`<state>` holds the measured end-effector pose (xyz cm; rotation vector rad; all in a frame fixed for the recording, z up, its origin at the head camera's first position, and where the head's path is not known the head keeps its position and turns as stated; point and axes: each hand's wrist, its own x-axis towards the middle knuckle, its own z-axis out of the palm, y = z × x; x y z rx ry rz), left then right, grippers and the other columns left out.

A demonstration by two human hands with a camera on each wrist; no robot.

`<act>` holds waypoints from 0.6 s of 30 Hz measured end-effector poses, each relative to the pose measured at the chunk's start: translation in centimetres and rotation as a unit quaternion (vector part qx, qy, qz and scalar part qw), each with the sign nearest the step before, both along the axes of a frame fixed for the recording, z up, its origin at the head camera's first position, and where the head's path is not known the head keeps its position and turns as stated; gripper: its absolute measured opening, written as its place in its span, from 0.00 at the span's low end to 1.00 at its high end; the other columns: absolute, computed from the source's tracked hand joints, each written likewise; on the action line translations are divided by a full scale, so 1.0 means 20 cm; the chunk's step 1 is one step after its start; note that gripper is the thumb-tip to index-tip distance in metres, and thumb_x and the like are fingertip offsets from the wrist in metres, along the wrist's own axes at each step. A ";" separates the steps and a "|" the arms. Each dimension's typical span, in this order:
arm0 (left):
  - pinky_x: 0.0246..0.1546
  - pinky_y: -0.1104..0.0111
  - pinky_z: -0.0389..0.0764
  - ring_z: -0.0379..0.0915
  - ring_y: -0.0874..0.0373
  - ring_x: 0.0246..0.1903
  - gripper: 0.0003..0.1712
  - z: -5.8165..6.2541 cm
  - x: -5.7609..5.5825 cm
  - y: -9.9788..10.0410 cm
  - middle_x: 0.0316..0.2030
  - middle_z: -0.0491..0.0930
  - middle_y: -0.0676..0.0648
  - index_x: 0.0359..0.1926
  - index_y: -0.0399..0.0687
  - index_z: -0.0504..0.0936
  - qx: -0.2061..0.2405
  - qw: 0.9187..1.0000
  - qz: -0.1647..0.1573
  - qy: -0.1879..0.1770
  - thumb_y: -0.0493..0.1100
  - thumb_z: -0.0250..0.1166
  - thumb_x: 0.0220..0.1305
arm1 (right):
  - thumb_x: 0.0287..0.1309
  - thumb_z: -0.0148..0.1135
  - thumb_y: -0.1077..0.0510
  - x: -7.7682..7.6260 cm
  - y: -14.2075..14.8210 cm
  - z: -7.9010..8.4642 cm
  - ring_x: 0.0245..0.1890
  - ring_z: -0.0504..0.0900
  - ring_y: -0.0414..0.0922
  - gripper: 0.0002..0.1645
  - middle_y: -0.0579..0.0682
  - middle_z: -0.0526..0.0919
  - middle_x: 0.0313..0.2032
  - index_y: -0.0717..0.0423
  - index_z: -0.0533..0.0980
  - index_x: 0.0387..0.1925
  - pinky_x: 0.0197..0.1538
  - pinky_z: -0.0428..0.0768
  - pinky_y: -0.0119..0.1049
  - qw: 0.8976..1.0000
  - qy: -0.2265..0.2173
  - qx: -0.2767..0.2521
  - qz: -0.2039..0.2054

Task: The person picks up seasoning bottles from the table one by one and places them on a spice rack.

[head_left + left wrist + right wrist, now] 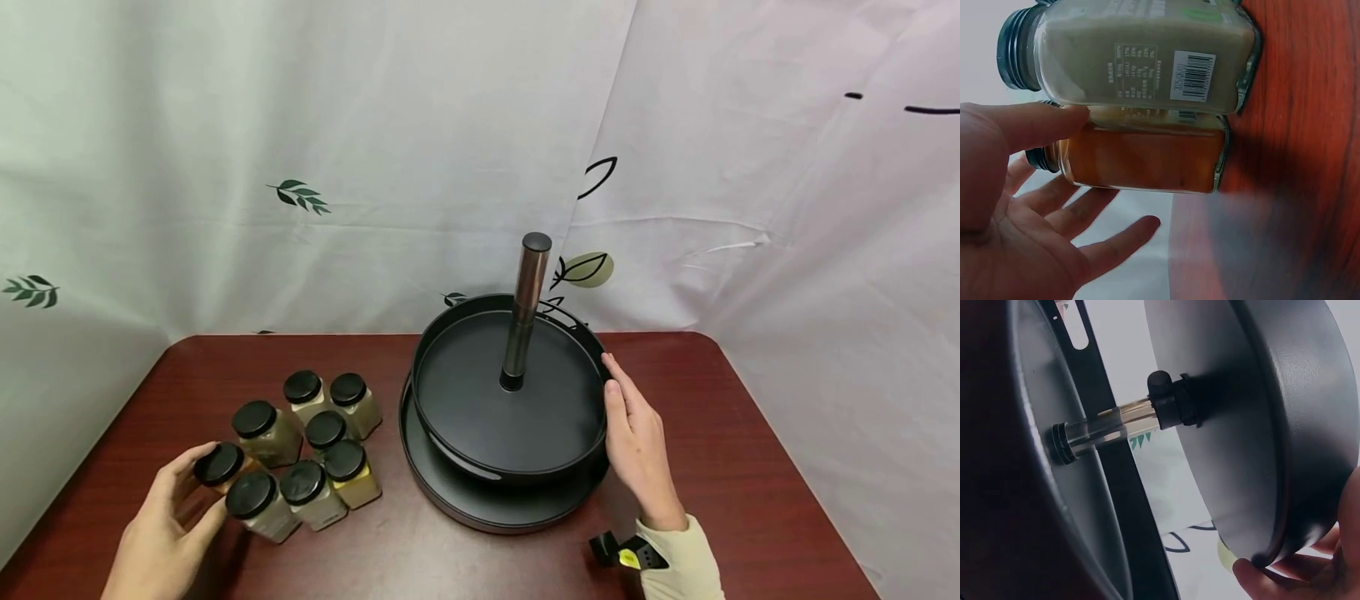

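At the left of the table, several square clear spice jars with black lids stand close together. My left hand (161, 521) is at the jar of orange spice (1141, 159), thumb on its near side and index finger by its lid. The other fingers spread loosely behind it. A jar of pale powder (1147, 56) stands beside it. On the right, a black two-tier round tray (450, 417) has a metal post (528, 308) rising from its middle. My right hand (641, 442) rests fairly straight fingers against the right side of its upper tier (1316, 412).
A yellow-filled jar (356, 487) and a whitish jar (318, 504) stand at the group's near right, left of the tray. The reddish wooden table (750, 500) meets a white leaf-patterned curtain (375, 125) behind. A black strap (645, 552) is on the right wrist.
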<state>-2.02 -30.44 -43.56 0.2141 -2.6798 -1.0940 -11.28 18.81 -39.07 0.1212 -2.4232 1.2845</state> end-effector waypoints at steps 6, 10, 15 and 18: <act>0.44 0.94 0.63 0.52 0.94 0.52 0.46 -0.02 0.00 -0.02 0.70 0.65 0.40 0.75 0.43 0.55 -0.004 0.999 -0.017 0.035 0.27 0.69 0.61 | 0.80 0.43 0.52 0.00 0.00 0.00 0.64 0.72 0.45 0.26 0.48 0.71 0.70 0.49 0.66 0.74 0.63 0.66 0.31 1.000 -0.009 -0.002 -0.002; 0.44 0.94 0.64 0.53 0.94 0.52 0.49 -0.02 -0.01 -0.03 0.68 0.63 0.66 0.76 0.47 0.54 -0.005 0.999 -0.029 0.040 0.27 0.69 0.61 | 0.80 0.42 0.51 0.00 0.00 0.00 0.67 0.70 0.48 0.28 0.50 0.68 0.71 0.48 0.61 0.76 0.65 0.66 0.47 1.000 -0.020 0.001 -0.004; 0.42 0.93 0.64 0.50 0.96 0.51 0.51 -0.01 -0.02 -0.05 0.72 0.63 0.49 0.80 0.51 0.49 -0.008 0.999 -0.036 0.020 0.31 0.69 0.63 | 0.81 0.41 0.50 0.01 0.01 0.01 0.71 0.66 0.48 0.28 0.48 0.65 0.73 0.49 0.60 0.76 0.67 0.65 0.50 1.000 -0.023 0.007 -0.006; 0.39 0.93 0.65 0.51 0.96 0.48 0.52 0.01 -0.02 -0.06 0.67 0.66 0.28 0.79 0.47 0.50 -0.011 1.000 -0.026 0.005 0.33 0.70 0.63 | 0.81 0.41 0.50 0.01 0.01 0.01 0.70 0.66 0.48 0.28 0.49 0.66 0.73 0.49 0.61 0.76 0.67 0.65 0.50 1.000 -0.022 0.006 -0.005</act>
